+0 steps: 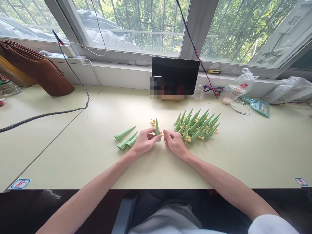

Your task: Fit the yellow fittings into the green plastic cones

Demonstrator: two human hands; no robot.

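Note:
My left hand (145, 140) is closed around a green plastic spike (157, 126), its tip pointing up. Close beside it, my right hand (174, 142) pinches a small yellow valve piece (162, 133) at the side of the spike; whether the two parts are joined I cannot tell. Left of my left hand lie a few loose green spikes (124, 133), partly hidden by the hand. A small pile of yellow valves (153, 122) sits just behind my hands. To the right stands a dense group of green spikes (195, 125) with yellow valves on them.
A tablet (175, 73) on a wooden stand leans by the window sill. A black cable (48, 114) crosses the table's left side, near a brown bag (36, 68). Back right are a plastic bag (240, 86), a white cord (241, 109) and a teal packet (258, 106).

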